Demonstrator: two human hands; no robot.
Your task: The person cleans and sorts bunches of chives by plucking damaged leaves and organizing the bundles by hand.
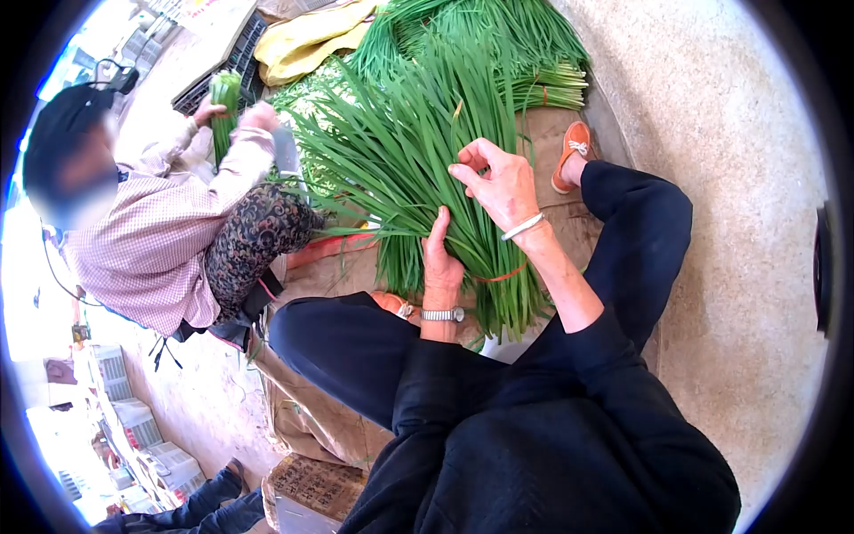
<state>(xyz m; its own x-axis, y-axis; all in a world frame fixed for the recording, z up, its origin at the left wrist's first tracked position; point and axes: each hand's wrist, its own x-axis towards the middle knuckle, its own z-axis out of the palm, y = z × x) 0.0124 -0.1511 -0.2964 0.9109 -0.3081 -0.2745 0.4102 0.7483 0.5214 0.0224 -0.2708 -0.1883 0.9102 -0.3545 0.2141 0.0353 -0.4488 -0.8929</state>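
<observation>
A large bundle of long green leafy stalks [400, 151] fans out over my lap, bound near its base by a red band [503, 275]. My left hand [440, 258], with a metal watch at its wrist, holds the bundle from the left, thumb up along the stalks. Above the stalks is my right hand [498, 185], with a white bracelet; its fingers are curled, thumb close to the index finger. Whether anything thin lies between those fingertips is too small to tell.
More green bundles [556, 84] lie beyond, beside a yellow sack [307, 44] and a black crate [245, 58]. On the left a seated co-worker [151, 240] in a checked shirt holds a small green bunch [225, 107]. A brown box [316, 485] stands at lower left.
</observation>
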